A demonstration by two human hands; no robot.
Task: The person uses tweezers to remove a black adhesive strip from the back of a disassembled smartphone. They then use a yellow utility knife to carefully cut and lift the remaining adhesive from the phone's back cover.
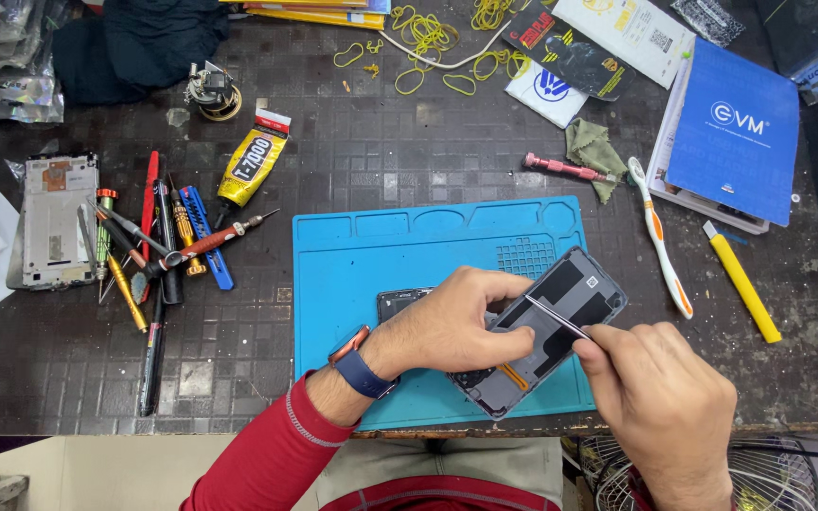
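An opened phone [575,291] lies tilted on the blue work mat [371,255], its dark inner parts facing up. My left hand [452,322] grips the phone from the left side, a dark-strapped watch on its wrist. My right hand [660,397] holds thin metal tweezers [556,317], whose tip rests on the phone's inside near the upper middle. A dark flat phone part [400,301] lies on the mat partly under my left hand.
Screwdrivers and tweezers [158,251] lie in a heap at left beside a bare phone frame [54,222]. A yellow glue tube [250,166], a toothbrush [660,241], a yellow knife [742,284], a pink screwdriver [565,168], blue booklets [736,123] and yellow rubber bands [428,38] surround the mat.
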